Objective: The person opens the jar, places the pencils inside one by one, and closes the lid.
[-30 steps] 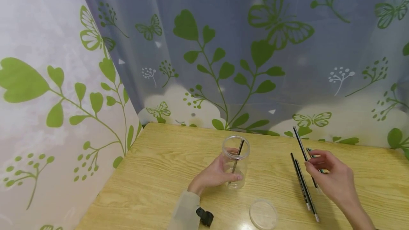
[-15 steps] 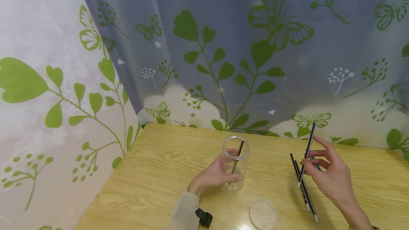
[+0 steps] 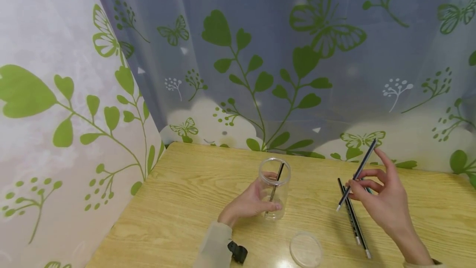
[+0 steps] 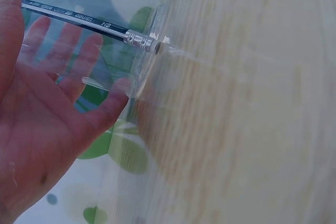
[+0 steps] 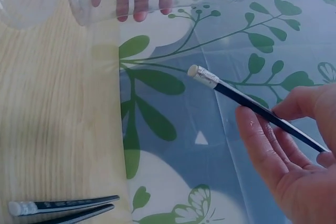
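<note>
My left hand [image 3: 248,202] grips a clear plastic jar [image 3: 281,197], which stands upright and lidless on the table. Inside it leans one dark pencil [image 4: 79,18], its eraser end at the jar's bottom. To the right, my right hand [image 3: 388,206] pinches a second dark pencil [image 3: 364,163] between thumb and fingers, above the table. This pencil slants, with its white eraser end [image 5: 193,71] low and towards the jar. The index fingertip lies near its upper end. Below it, two dark pencils [image 3: 358,227] lie on the table, eraser ends towards me.
A clear round lid [image 3: 306,250] lies on the wooden table [image 3: 178,202] in front of the jar. Something teal [image 3: 368,189] shows partly behind my right fingers. A patterned curtain [image 3: 230,94] hangs along the table's back edge, with a pale patterned one [image 3: 44,144] at left.
My right hand has lifted the pencil and tilted it, its top swinging right and its eraser end left. My left hand and the jar have stayed put.
</note>
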{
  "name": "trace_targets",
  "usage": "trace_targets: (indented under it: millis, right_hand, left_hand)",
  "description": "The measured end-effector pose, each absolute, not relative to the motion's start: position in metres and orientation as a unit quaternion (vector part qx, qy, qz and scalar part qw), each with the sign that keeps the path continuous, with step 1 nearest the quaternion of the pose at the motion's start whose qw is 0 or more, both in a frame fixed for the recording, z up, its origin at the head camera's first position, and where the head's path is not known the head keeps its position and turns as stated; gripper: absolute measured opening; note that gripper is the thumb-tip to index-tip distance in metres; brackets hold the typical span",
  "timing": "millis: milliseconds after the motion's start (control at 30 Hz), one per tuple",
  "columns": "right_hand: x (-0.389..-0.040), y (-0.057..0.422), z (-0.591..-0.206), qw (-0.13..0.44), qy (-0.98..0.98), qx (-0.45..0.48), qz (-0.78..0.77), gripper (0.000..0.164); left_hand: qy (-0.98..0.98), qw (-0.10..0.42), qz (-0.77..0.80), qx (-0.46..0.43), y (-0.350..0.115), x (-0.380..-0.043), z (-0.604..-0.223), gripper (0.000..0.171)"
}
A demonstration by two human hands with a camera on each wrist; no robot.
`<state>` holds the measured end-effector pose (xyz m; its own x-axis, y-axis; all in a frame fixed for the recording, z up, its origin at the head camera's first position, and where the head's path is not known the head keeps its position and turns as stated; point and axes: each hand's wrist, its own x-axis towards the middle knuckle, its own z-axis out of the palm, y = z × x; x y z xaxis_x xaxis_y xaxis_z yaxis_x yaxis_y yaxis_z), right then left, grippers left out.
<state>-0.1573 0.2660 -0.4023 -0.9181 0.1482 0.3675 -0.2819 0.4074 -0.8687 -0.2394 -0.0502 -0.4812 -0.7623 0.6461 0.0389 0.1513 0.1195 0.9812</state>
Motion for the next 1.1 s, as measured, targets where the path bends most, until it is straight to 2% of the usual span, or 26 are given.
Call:
trace_targets:
  millis: [267,600,800,1100]
  right_hand:
    - [-0.160,0.267,-0.397,0.182,-0.753,0.067,0.629,0.110]
    - [-0.165,0.256,-0.386,0.184,-0.703,0.087,0.681,0.108]
    - [-0.171,0.244,-0.380,0.195,-0.685,0.088,0.696,0.097]
    - [-0.181,0.227,-0.371,0.202,-0.670,0.077,0.710,0.071]
  left_hand:
    - [0.723,0.204,0.602,0.272,-0.050,-0.240,-0.483,0.079]
    - [0.719,0.209,0.607,0.267,-0.050,-0.239,-0.484,0.079]
    - [0.718,0.207,0.607,0.272,-0.051,-0.240,-0.484,0.078]
    - [0.719,0.207,0.604,0.276,-0.051,-0.240,-0.485,0.078]
